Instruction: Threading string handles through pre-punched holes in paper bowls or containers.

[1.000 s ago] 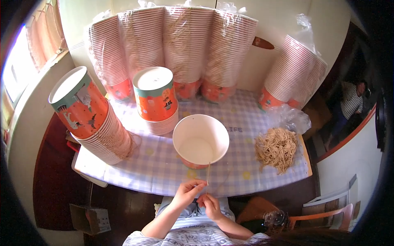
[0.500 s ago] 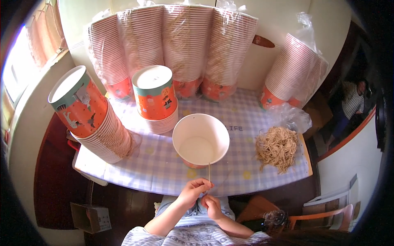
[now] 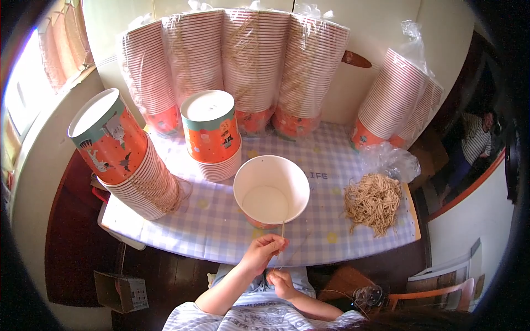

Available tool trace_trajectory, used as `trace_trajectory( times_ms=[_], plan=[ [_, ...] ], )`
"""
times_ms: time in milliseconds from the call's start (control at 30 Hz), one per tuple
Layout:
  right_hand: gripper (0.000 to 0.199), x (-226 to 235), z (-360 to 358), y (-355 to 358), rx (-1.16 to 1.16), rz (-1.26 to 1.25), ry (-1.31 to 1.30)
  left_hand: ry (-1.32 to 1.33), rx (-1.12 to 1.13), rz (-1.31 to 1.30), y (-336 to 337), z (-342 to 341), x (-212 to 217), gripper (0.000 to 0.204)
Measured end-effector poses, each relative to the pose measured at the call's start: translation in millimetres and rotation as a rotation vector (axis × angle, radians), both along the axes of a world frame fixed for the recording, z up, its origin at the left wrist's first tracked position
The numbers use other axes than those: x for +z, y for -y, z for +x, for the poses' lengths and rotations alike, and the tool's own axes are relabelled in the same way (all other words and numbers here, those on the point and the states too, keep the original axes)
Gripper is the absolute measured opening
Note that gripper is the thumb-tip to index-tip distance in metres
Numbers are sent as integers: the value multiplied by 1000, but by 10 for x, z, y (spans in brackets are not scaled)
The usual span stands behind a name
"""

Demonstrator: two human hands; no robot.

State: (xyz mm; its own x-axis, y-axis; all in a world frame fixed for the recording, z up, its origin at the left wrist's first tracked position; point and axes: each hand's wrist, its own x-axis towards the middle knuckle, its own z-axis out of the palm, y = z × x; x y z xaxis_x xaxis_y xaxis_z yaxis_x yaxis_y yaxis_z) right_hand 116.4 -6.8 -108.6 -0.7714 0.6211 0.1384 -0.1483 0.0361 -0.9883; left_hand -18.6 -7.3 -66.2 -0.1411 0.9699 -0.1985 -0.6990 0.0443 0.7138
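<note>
A white-lined paper bucket (image 3: 271, 187) stands open side up near the table's front edge, with a small hole in its far wall. From its near rim a thin tan paper cord (image 3: 284, 227) runs down toward me. My left hand (image 3: 261, 255) pinches this cord between thumb and fingers, just in front of the bucket. Below it, over my lap, my right hand (image 3: 282, 283) is closed round the cord's lower part, and a thin strand shows between the two hands. The exact grip of the right fingertips is partly hidden.
Left of the bucket stand two stacks of upturned orange-and-green buckets (image 3: 211, 132) (image 3: 118, 143). Bagged bucket stacks (image 3: 256, 60) line the back. A heap of tan cords (image 3: 374, 203) lies at right beside a clear plastic bag (image 3: 391, 161). Another person (image 3: 475, 135) is at far right.
My left hand has risen slightly along the cord. The right hand has dropped a little, so the gap between my hands is wider. The bucket stays in place.
</note>
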Motion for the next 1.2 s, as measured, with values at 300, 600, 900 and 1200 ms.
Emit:
trace_trajectory(
  times_ms=[300, 600, 900, 1200],
  plan=[
    [28, -42, 89, 35, 32, -3, 47, 212, 35, -44, -125, 38, 92, 11],
    [23, -138, 160, 87, 92, 124, 54, 437, -18, 7, -208, -23, 151, 15],
    [24, -186, 157, 126, 121, 96, 70, 320, 49, -20, -194, -41, 195, 11],
    [20, -162, 128, 106, 144, 138, 135, 331, 106, -70, -191, -32, 267, 12]
  ],
)
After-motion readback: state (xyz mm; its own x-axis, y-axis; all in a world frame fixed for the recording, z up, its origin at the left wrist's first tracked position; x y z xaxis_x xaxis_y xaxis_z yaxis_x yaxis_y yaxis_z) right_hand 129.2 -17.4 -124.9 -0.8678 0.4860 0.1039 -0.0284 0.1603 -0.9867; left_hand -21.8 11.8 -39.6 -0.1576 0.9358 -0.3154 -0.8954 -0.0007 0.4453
